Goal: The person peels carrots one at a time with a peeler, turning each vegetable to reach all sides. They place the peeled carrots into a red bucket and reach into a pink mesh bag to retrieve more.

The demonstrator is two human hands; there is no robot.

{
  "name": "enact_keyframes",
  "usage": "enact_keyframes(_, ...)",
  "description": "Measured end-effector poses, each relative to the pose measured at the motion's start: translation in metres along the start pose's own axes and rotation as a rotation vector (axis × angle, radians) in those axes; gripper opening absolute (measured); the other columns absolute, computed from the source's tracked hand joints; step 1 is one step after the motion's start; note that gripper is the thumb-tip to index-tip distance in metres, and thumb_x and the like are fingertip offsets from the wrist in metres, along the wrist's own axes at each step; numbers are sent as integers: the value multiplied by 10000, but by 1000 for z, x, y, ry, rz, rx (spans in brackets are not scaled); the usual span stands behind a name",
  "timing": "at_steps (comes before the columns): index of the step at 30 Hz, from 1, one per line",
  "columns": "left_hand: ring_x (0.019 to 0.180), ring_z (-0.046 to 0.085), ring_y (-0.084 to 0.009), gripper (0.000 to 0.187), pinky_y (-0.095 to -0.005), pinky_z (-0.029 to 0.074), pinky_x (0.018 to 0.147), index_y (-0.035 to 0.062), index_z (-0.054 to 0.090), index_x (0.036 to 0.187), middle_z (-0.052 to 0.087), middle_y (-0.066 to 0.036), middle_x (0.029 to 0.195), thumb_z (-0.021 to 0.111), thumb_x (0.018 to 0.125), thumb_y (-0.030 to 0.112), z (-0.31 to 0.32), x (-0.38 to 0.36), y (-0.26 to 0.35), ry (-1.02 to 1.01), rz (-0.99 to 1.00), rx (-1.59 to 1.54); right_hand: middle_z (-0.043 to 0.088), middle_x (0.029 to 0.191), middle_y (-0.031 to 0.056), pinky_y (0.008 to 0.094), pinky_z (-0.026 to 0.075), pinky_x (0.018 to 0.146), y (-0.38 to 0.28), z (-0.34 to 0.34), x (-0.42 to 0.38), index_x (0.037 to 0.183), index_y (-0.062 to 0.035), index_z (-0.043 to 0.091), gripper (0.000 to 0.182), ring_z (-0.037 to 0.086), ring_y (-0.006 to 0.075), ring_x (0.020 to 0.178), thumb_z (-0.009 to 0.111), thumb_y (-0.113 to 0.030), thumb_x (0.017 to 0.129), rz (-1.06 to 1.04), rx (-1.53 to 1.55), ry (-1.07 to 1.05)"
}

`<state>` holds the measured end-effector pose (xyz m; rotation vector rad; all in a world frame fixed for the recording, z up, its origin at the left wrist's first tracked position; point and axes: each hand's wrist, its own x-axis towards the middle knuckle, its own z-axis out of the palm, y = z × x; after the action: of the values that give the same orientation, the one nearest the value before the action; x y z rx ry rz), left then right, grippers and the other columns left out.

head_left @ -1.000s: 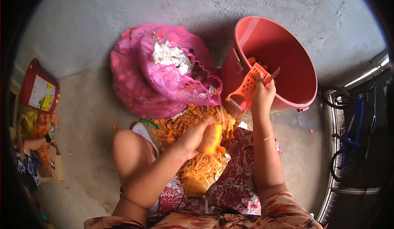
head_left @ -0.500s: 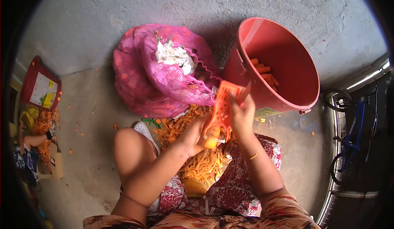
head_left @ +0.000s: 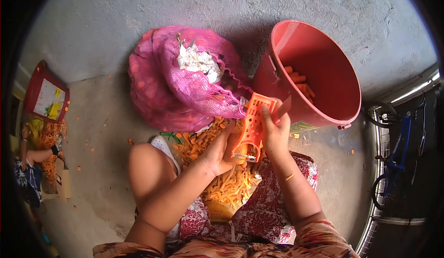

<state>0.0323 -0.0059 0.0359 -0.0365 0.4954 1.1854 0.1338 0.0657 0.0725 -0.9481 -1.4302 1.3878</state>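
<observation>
My left hand (head_left: 221, 151) is closed round a carrot (head_left: 242, 153), which is partly hidden behind the peeler. In my right hand (head_left: 276, 130) I grip an orange peeler (head_left: 253, 121) with holes in its handle; its metal blade end lies over the carrot. A knife (head_left: 284, 107) also sticks out of the right hand, blade pointing up and right. Below both hands is a heap of orange peelings (head_left: 226, 188) between my legs.
A pink mesh sack (head_left: 162, 82) with white scraps on top stands by the wall. Right of it, a red bucket (head_left: 319, 49) holds several peeled carrots. Another person's leg (head_left: 40, 155), a red container (head_left: 39, 93) and more peelings are at far left; a blue bicycle (head_left: 398, 142) is at right.
The peeler has moved down along the carrot, and its blade end now covers more of it. The knife in my right hand has turned further right.
</observation>
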Motion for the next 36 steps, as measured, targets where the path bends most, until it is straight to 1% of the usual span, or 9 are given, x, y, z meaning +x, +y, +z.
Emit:
enact_keyframes(4,648,585,-196,380,-353,463,418,106,489,1050,589,-58,828,337,874,406,0,2,-3,-27,-9,-53,530,732,2,183,403,565,6,1,-2,919,-5,493,144,478,44,625,490,-136,859,-79,-70,-79)
enact_keyframes(7,797,562,-131,406,-298,472,691,61,494,1035,573,-53,890,343,881,405,-14,7,-7,-115,38,17,535,750,12,203,419,594,5,5,-6,911,6,489,120,493,55,660,489,-98,851,-87,-40,-85)
enact_keyframes(10,633,590,-199,388,-314,484,457,69,493,1016,585,-89,831,312,887,387,-21,9,-9,-9,71,158,527,728,13,197,394,560,19,-3,4,848,8,500,77,457,45,636,495,-68,835,-28,-140,13)
enact_keyframes(14,659,577,-186,444,-311,489,537,51,483,948,554,-108,764,305,875,450,-17,-3,-25,-65,138,601,497,659,-10,193,362,507,30,-40,52,788,-16,505,113,413,35,566,487,-112,846,-41,-198,426)
enact_keyframes(22,760,580,-221,422,-417,491,627,96,478,1071,572,-99,929,419,837,442,-10,-3,2,-129,-22,63,490,646,-24,168,341,453,7,-8,8,847,-42,498,118,423,24,512,490,-160,848,-10,92,69)
enact_keyframes(26,795,562,-142,416,-317,474,698,52,501,1044,582,-46,883,393,862,410,-8,0,-1,-103,13,-85,491,655,-20,172,348,463,15,5,-2,886,-30,486,137,424,30,521,488,-165,860,-65,0,3)
enact_keyframes(28,732,575,-148,387,-297,485,620,56,498,1018,588,-48,827,389,865,394,-9,1,0,-119,-4,-18,513,752,2,188,394,576,18,3,-3,910,-18,484,100,457,43,643,491,-98,850,-130,-60,-17)
enact_keyframes(34,574,571,-235,456,-359,466,415,6,510,894,558,-132,718,414,826,447,-15,-4,0,11,-171,163,473,611,-22,195,369,436,36,-34,49,821,-40,493,99,445,42,494,459,-124,860,-264,-84,449)
enact_keyframes(36,567,563,-246,487,-360,463,414,-11,510,862,546,-150,699,423,812,466,-12,-7,-4,-7,-240,113,478,633,-30,194,375,474,27,-39,57,852,-37,505,92,453,35,539,464,-119,858,-215,253,511)
